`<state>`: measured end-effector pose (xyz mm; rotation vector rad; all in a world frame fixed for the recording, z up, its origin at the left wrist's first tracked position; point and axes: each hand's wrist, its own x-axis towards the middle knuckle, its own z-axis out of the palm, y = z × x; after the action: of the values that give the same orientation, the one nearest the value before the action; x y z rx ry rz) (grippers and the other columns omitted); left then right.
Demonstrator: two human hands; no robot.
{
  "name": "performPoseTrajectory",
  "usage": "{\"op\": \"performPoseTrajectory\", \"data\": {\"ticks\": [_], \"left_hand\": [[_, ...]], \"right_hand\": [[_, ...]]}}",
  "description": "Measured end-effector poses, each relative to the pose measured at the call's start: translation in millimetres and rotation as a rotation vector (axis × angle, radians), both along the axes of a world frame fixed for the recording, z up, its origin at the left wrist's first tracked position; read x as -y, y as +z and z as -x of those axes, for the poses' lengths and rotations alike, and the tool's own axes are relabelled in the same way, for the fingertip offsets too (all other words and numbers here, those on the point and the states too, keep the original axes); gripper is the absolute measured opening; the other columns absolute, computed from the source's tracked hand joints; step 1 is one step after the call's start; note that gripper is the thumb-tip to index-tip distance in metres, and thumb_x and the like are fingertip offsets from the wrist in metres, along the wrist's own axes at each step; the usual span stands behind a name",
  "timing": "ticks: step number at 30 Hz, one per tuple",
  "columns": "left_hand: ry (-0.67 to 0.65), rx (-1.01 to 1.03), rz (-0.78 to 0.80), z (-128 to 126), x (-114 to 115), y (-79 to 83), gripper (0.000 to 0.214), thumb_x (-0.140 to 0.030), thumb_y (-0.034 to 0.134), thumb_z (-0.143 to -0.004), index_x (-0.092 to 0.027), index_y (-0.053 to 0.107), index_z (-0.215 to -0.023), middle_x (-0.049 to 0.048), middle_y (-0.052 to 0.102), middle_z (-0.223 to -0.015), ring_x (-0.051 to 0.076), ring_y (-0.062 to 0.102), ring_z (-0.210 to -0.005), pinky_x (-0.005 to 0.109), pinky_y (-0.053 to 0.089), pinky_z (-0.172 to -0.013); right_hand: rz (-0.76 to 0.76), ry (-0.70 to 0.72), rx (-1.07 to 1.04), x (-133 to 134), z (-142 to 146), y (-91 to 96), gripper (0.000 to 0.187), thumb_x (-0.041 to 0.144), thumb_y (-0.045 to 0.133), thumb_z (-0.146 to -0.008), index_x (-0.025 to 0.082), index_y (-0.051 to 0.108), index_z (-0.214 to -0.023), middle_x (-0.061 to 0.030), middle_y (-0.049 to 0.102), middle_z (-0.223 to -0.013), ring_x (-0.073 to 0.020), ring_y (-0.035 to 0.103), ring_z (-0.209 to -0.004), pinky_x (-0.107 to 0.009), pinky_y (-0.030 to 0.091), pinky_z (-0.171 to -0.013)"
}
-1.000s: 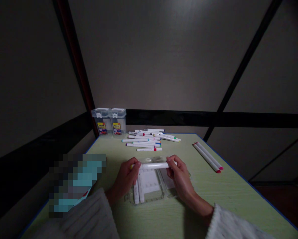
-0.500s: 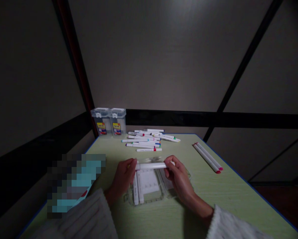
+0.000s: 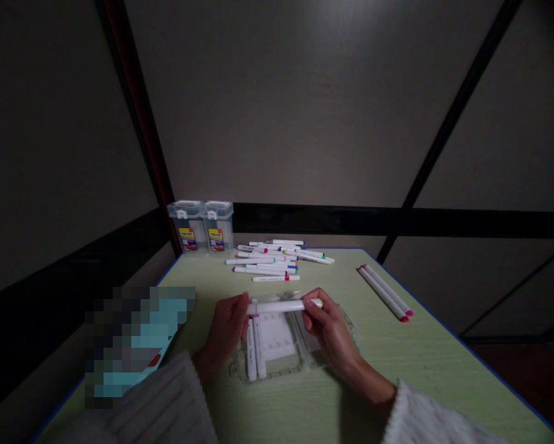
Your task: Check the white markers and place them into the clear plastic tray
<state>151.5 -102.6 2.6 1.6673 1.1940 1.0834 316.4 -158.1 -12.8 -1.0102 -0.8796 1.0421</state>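
A white marker [image 3: 277, 306] is held level between my two hands, above an opened clear plastic case [image 3: 286, 371]. My left hand [image 3: 226, 327] grips its left end with the fingertips. The other end, with a yellowish tip, is pinched between the thumb and fingers of my right hand [image 3: 326, 324]. Two white markers [image 3: 255, 351] lie side by side in the left half of the case, next to a white paper insert [image 3: 277, 336]. The right half of the case is partly covered by my right hand.
Several loose markers [image 3: 268, 261] are heaped at the table's far side. Two clear lidded boxes [image 3: 200, 228] stand at the back left. Two more markers with red and pink ends [image 3: 385, 293] lie near the right edge. A blurred-out turquoise object [image 3: 147, 345] is at the left edge.
The right fingers have shifted slightly along the marker, so its yellowish end now shows. Both hands otherwise keep nearly the same place over the case.
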Motion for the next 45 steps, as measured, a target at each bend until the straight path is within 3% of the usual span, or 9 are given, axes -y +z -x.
{"op": "performPoseTrajectory", "data": {"ticks": [15,31,39,45], "left_hand": [[-0.015,0.011,-0.059,3.1,-2.1,-7.7,0.049,-0.058,0.033,-0.075,-0.023,0.036,-0.041,-0.0056,0.033,-0.028,0.009,0.035,-0.028,0.023,0.029,-0.036],[0.01,0.036,-0.074,3.1,-1.7,-6.1,0.042,-0.052,0.034,-0.075,-0.024,0.039,-0.045,-0.0052,0.033,-0.03,0.011,0.037,-0.03,0.024,0.028,-0.035],[-0.088,0.096,-0.102,4.3,1.7,-8.6,0.037,-0.051,0.041,-0.075,-0.019,0.047,-0.059,-0.0093,0.032,-0.036,0.008,0.032,-0.032,0.02,0.025,-0.035],[-0.213,0.009,-0.159,6.8,3.6,-9.1,0.031,-0.044,0.039,-0.08,-0.018,0.052,-0.071,-0.0083,0.037,-0.041,0.008,0.036,-0.036,0.019,0.027,-0.039]], "right_hand": [[0.012,-0.01,0.124,-0.6,0.8,2.4,0.035,0.051,0.058,-0.075,0.02,0.043,-0.066,0.0095,0.039,-0.04,-0.0066,0.024,-0.037,-0.021,0.015,-0.039],[-0.002,-0.082,0.282,-0.2,-0.6,0.7,0.042,0.052,0.052,-0.079,0.021,0.039,-0.056,0.009,0.035,-0.039,-0.0068,0.026,-0.039,-0.022,0.02,-0.041],[0.081,-0.146,0.252,-2.2,-1.5,-1.9,0.046,0.058,0.053,-0.074,0.022,0.037,-0.052,0.0089,0.031,-0.038,-0.0076,0.024,-0.036,-0.023,0.016,-0.039],[0.071,-0.189,0.203,-5.1,-3.7,-5.2,0.044,0.056,0.053,-0.074,0.022,0.038,-0.051,0.0089,0.029,-0.037,-0.0082,0.022,-0.035,-0.024,0.015,-0.038]]}}
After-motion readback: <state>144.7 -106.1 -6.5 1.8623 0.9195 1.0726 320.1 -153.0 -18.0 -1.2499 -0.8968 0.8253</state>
